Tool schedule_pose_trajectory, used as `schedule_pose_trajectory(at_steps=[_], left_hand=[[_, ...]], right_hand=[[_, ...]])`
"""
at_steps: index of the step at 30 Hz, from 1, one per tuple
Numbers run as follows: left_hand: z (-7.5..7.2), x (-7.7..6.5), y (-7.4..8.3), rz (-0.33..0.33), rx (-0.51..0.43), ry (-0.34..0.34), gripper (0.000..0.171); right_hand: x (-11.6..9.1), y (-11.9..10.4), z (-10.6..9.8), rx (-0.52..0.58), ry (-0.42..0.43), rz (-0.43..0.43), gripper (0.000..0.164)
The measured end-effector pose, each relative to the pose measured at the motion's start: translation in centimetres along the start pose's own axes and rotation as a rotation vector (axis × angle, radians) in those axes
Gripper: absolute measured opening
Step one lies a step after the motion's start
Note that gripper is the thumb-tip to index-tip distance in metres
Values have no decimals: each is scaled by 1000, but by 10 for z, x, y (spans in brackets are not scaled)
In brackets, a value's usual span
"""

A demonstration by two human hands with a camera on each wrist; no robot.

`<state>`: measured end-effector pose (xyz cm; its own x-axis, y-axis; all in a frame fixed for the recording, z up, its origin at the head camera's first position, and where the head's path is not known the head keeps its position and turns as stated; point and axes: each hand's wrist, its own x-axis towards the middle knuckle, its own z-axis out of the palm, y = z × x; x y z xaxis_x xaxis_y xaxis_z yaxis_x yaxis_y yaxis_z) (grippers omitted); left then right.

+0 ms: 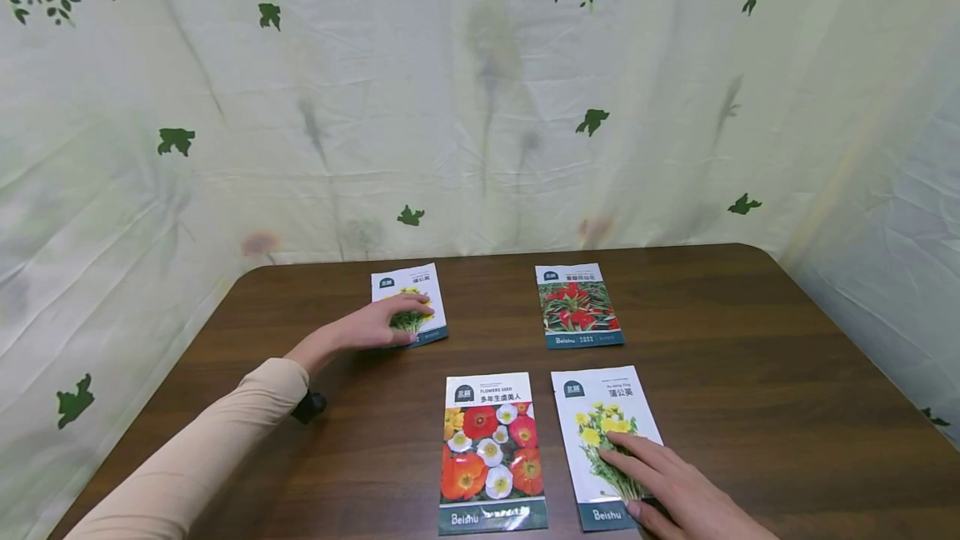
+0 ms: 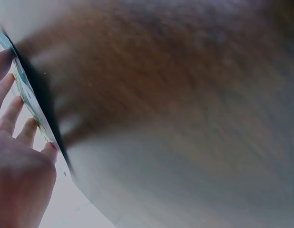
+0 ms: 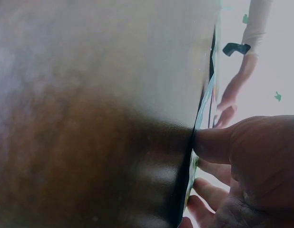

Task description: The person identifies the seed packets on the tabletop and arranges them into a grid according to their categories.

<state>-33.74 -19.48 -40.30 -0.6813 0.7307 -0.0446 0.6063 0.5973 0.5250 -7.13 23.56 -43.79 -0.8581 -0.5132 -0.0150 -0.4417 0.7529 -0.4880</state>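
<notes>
At the back left of the table, my left hand (image 1: 378,322) rests its fingers on a seed packet with yellow flowers (image 1: 429,277). The left wrist view shows those fingertips (image 2: 29,128) spread along the packet's face. Nearer me, my right hand (image 1: 678,486) touches a larger-looking seed packet with the same yellow flowers (image 1: 592,398), its thumb by the lower edge. In the right wrist view the thumb (image 3: 211,145) and fingers meet the packet's surface, none visibly curled around it. Both packets lie flat, their pictures partly covered by the hands.
A poppy seed packet (image 1: 492,448) lies just left of the right hand's packet. Behind stands out a seed packet with red flowers (image 1: 579,307), lying flat. The brown wooden table (image 1: 750,340) ends at a pale leaf-printed curtain (image 1: 420,107).
</notes>
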Motion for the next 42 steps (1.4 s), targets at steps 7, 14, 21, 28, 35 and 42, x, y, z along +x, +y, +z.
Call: schedule_pose_trajectory(at_steps=[7,14,21,28,35,42], left_hand=[[1,4,3,25,1,5,43],[4,8,5,11,-8,-15,44],[5,13,13,16,-21,-28,45],[7,17,15,31,0,-25,44],[10,22,16,45,-10,-28,44],[11,27,20,57,-10,-34,44]], right_hand=[[0,-2,-1,10,-13,19,56],[1,-4,-2,11,-21,41,57],[1,-3,-2,5,-9,22,57],[0,-2,-1,-6,5,6,57],[1,0,0,-6,0,2,57],[1,0,0,-5,-2,2,56]])
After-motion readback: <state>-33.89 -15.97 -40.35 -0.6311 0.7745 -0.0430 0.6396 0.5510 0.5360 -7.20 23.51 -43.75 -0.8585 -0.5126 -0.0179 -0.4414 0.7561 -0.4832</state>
